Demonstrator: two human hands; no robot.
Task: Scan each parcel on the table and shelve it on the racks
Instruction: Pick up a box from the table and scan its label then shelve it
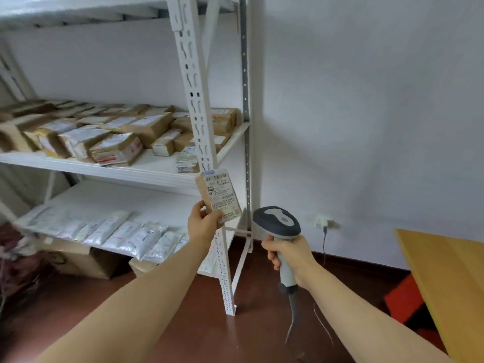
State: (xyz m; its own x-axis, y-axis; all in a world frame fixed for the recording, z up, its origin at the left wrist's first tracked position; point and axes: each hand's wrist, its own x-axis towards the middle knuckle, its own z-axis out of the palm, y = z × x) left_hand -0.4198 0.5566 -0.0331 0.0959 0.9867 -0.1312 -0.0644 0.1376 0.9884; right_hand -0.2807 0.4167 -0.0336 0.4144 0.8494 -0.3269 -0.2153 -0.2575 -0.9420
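Fingers (215, 220) of your left hand (203, 226) are curled round the lower end of a small cardboard parcel (220, 195), thumb on its near side. You hold it upright in the air with its white printed label facing you. It sits just in front of the rack's white slotted post (193, 87), about level with the front edge of the middle shelf (146, 176). Your right hand (288, 255) is clenched round the pale grip of a barcode scanner (277, 221). Its dark grey head rises above your fist, just to the right of the parcel and a little lower, not touching it. The scanner's cable (292, 318) hangs from the base of the grip toward the reddish-brown floor (183, 323). On the middle shelf, taped brown boxes (117, 150) with labels lie packed in rows, thinning out toward the post, where a small stack of labelled packets (186, 161) lies at the front edge. The lower shelf (157, 200) carries a row of silvery-white mailer bags (125, 237) along its front. A brown carton (83, 260) stands on the floor beneath it. At the far right, a corner of the yellow wooden counter (445, 284) juts into view with something red (403, 302) below it. A wall socket (323, 221) with a dark lead plugged in sits low on the white wall between the rack and the counter.
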